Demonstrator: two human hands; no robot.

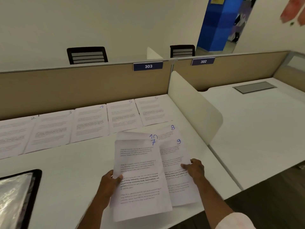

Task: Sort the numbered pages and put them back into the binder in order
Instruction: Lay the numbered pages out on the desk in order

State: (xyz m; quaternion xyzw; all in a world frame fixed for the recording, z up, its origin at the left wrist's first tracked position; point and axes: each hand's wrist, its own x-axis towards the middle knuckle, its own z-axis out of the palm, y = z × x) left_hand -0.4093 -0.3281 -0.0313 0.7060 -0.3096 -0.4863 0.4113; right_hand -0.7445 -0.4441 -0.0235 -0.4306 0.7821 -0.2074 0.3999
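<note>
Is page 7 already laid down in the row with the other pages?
No: the left hand holds page 7, and the laid-out row ends at page 6.

I count nine numbered pages. Five form one row: page 2 (16,133), page 3 (52,128), page 4 (90,121), page 5 (123,114) and page 6 (152,109). Four more are at my two hands, the left hand (107,182) and the right hand (194,169): page 7 (140,179), page 10 (132,135), page 8 (166,132) and page 9 (175,156). I also see one binder (24,195), two chairs, the left chair back (87,55) and the right chair back (182,51), and two signs, sign 303 (148,66) and sign 302 (203,61).
</note>
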